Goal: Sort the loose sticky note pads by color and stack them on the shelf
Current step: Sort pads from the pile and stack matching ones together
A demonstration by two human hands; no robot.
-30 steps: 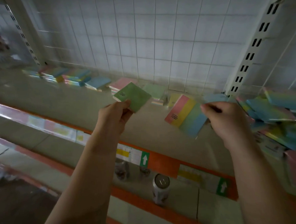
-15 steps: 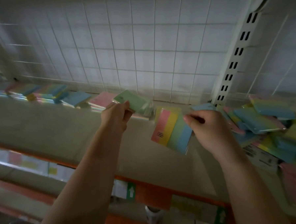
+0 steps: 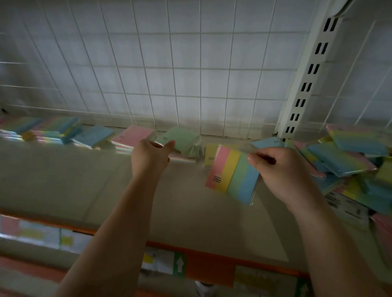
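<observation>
Left hand [image 3: 149,156] pinches a flat green pad [image 3: 181,139]; right hand [image 3: 280,166] grips a glossy-wrapped, 4-striped rectangular pad [image 3: 231,177].

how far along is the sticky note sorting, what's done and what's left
Roughly midway. Done: sorted stacks along the back of the shelf, multicolour pads, blue, pink. In hand: the left hand holds a green pad over the green stack; the right hand holds a striped pad. Left: the jumbled pile on the right.
</observation>
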